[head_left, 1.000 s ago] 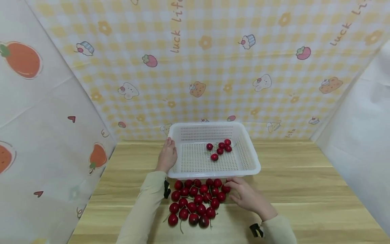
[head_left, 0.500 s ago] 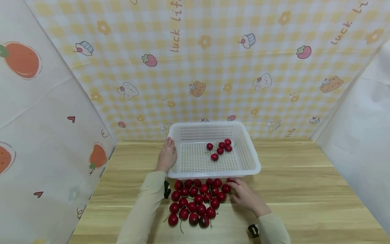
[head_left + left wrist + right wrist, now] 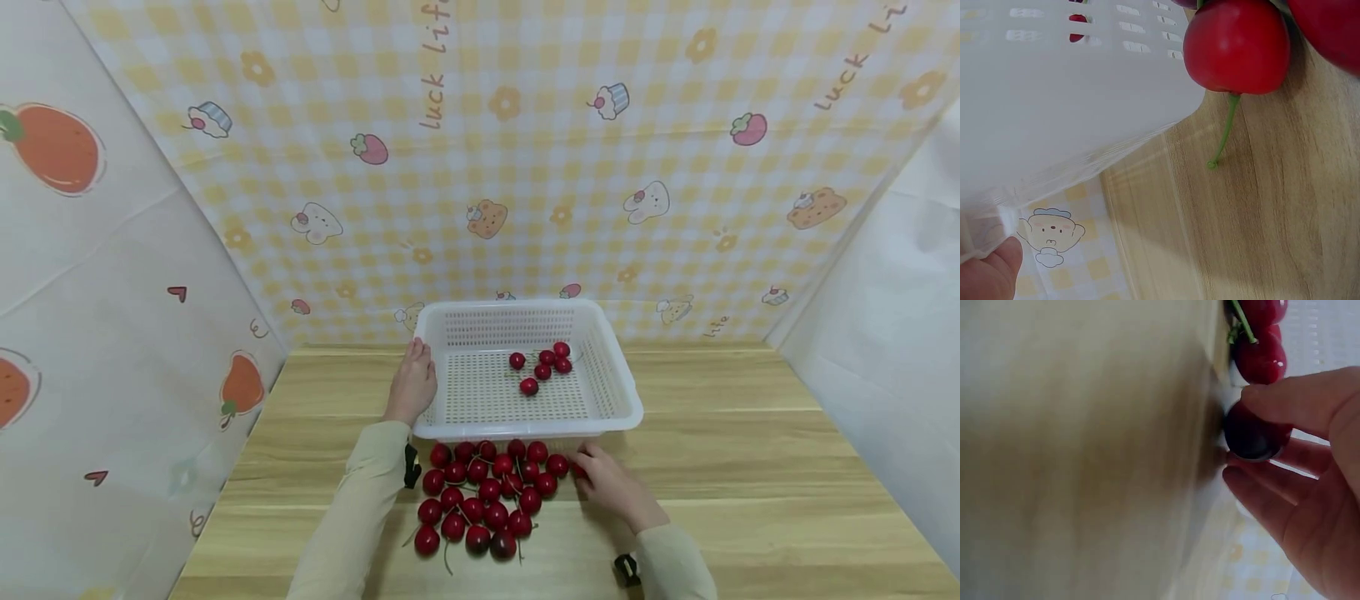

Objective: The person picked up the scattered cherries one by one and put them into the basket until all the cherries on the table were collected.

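In the head view, a white basket (image 3: 517,431) is standing near the far edge of the table (image 3: 720,433), about midway between its far corners, with six cherries (image 3: 543,372) lying inside. Loose cherries (image 3: 489,489) are lying between it and the table's near edge, which is falling outside the frame. The left hand (image 3: 411,383) is resting at the basket's left rim, usefully steadying it, I judge; the right hand (image 3: 611,487) is sitting low, right of the loose cherries. In the left wrist view, one fingertip (image 3: 999,265) is seemingly touching the rim; whether that hand is gripping, I cannot tell. In the right wrist view, the right hand is pinching a dark cherry (image 3: 1255,436) between thumb and fingers; a gentle squeeze and straight lift should be sparing neighbouring fruit a knock
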### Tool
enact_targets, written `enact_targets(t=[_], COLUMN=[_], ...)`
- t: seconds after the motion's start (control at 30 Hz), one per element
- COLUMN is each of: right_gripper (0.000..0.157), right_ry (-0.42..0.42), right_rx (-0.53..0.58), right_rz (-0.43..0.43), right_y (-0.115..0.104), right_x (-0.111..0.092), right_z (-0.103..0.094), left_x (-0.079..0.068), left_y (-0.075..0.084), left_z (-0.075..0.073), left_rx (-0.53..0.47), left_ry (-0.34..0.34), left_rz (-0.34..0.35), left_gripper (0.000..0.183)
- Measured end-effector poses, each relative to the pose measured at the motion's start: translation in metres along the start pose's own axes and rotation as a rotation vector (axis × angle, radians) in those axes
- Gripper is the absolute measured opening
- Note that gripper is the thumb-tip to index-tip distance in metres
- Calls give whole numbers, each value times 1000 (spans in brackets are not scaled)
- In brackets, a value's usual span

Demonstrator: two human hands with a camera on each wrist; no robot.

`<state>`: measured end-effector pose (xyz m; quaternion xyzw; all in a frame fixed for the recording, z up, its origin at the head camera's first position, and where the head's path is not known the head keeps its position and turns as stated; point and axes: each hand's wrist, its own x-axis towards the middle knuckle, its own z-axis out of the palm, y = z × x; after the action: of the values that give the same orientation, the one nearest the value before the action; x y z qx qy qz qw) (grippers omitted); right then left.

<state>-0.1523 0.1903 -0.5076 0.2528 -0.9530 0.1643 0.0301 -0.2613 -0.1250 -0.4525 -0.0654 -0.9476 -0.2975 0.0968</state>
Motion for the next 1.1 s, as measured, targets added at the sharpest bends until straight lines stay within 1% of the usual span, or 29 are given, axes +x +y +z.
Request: enact_targets(t=[0.07,0.23,0.4,0.57,0.7,0.77,0.87,0.93,1.03,1.1], right_gripper=[27,27,27,28,27,26,25,26,28,30], right_ry=[0,43,53,83,73,49,23,24,69,121], right_rx=[3,17,53,83,94,107,163,223,299,308], right_rz=[-6,-35,-18,-7,-17,-28,-74,-130,-246,-333], right_y=[1,2,2,-2,-10,-17,-29,-37,-46,-47], right_x=[-1,-1,-4,-10,-15,-17,-16,-13,-4,6], right_z=[2,3,-2,-17,-33,-43,-60,-74,-97,-112], left_x=[0,1,1,1,1,1,1,1,0,0], left_y=[0,-2,-2,-2,-3,-4,-4,-3,-1,0], left_z=[0,2,2,2,2,2,1,1,0,0], left_rx=[-1,-6,-7,-13,-10,-10,-11,-15,-18,-19], left_ry=[0,0,0,-1,-1,3,7,2,-8,-13], left_rz=[1,-2,-4,-1,3,5,5,2,-2,-8], left_gripper=[40,40,40,40,40,40,41,41,41,41])
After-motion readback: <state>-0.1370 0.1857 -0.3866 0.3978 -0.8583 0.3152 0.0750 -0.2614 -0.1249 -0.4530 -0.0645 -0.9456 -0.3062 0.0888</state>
